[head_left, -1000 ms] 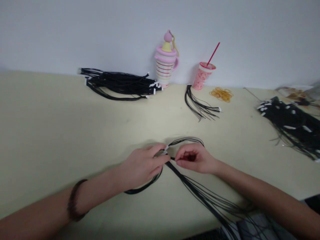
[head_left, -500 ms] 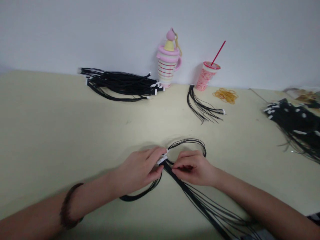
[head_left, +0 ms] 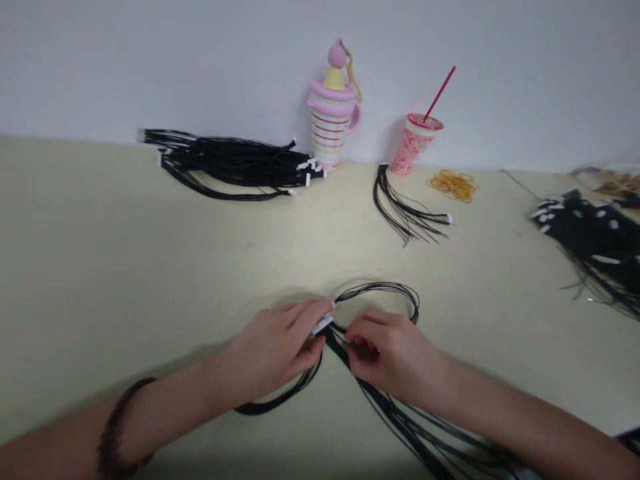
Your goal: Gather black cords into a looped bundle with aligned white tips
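Observation:
My left hand [head_left: 285, 343] is closed around a white connector [head_left: 323, 325] at the end of a black wire harness [head_left: 395, 413]. Its index finger lies over the connector and its thumb is below. My right hand [head_left: 387, 350] is just right of the connector, thumb and index finger curled toward each other at the black wires. Whatever wire lies between those fingertips is too fine to make out. Thin wires loop out above my right hand, a darker bundle curves below my left hand, and loose strands run toward the lower right under my right forearm.
A pile of black harnesses [head_left: 235, 162] lies at the back left, beside a pink striped cup [head_left: 330, 130]. Further right are a red-lidded tumbler [head_left: 414, 147], a smaller harness [head_left: 400, 207], yellow rubber bands [head_left: 454, 185] and another harness pile [head_left: 595, 230].
My right hand has moved slightly down, its fingers opening a little around a gap. My left hand keeps its hold on the connector. The camera view has shifted slightly.

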The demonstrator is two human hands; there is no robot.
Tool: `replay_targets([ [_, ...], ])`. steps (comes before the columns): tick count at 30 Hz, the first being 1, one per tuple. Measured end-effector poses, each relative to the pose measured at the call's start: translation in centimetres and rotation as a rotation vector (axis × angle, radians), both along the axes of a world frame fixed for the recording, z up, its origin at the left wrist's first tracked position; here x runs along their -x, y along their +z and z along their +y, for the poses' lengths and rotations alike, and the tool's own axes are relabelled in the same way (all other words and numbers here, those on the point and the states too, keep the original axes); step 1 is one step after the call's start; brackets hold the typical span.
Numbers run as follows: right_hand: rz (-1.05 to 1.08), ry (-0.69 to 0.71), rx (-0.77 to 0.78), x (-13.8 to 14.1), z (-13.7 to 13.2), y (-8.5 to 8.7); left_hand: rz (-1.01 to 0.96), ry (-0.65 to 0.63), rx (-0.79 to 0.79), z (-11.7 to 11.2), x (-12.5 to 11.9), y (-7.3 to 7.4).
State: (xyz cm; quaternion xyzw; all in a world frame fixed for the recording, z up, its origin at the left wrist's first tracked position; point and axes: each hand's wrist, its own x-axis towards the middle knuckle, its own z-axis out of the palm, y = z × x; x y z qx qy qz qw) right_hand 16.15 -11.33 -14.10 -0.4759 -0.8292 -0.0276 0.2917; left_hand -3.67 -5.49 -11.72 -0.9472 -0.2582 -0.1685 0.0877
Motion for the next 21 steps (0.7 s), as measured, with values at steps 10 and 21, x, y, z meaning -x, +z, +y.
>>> replay_targets([
  [10,-0.455,-0.354,-0.112,-1.0,-2.5,0.6,0.012,0.003,-0.007,0.0,0.2,-0.1],
  [21,-0.502,-0.521,0.036,-7.1,-3.8,0.4,-0.001,-0.011,-0.018,0.1,0.2,-0.1],
])
